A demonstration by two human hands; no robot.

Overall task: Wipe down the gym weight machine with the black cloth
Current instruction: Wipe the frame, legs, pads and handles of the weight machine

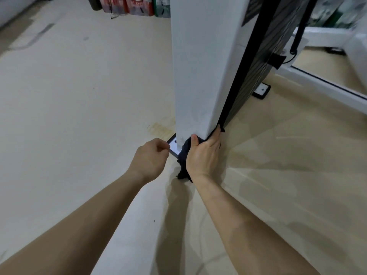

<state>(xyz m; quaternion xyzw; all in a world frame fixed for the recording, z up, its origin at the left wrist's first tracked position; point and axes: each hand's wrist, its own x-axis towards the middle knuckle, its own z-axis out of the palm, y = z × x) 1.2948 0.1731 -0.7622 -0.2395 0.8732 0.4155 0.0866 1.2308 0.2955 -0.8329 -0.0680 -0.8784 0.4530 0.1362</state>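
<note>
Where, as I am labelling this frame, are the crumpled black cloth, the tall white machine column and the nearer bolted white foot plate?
Black cloth (182, 161), head view: bunched lower fold.
White machine column (198, 76), head view: broad front face.
Nearer white foot plate (174, 146), head view: white top surface.

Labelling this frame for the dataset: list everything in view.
black cloth: 1, black, column's bottom corner
column: 1, white, centre
weight stack: 1, dark, right of column
near foot plate: 1, white, black-edged, column base
far foot plate: 1, same, by the stack
floor: 1, beige
packs: several, red and green, top edge
left hand: 1, curled, empty, beside near foot plate
right hand: 1, holds black cloth against column
</note>
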